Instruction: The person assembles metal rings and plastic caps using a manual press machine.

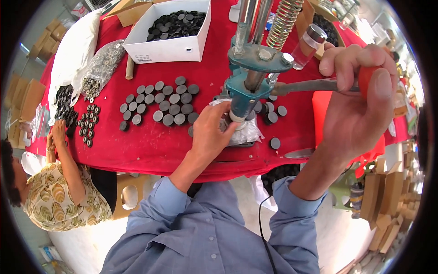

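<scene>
A teal hand press (248, 93) with a coil spring (284, 27) stands upright on the table in front of me. My left hand (211, 130) is at the foot of its ram, thumb and fingers closing round a spot beside a pale ring (236, 117); whatever they pinch is mostly hidden. Under the press lies crumpled clear plastic (251, 132). My right hand (360, 91) wraps the red-knobbed end of the press lever (315, 86), raised to the right. Black round caps (174, 98) lie in loose rows left of the press, and several more (270, 117) to its right.
A white box (164, 54) of black discs stands at the back. Far left are a plastic bag of small rings (102, 61) and a white sack (75, 45). A co-worker (64, 192) handles small black parts there. A clear jar (308, 48) stands behind the lever.
</scene>
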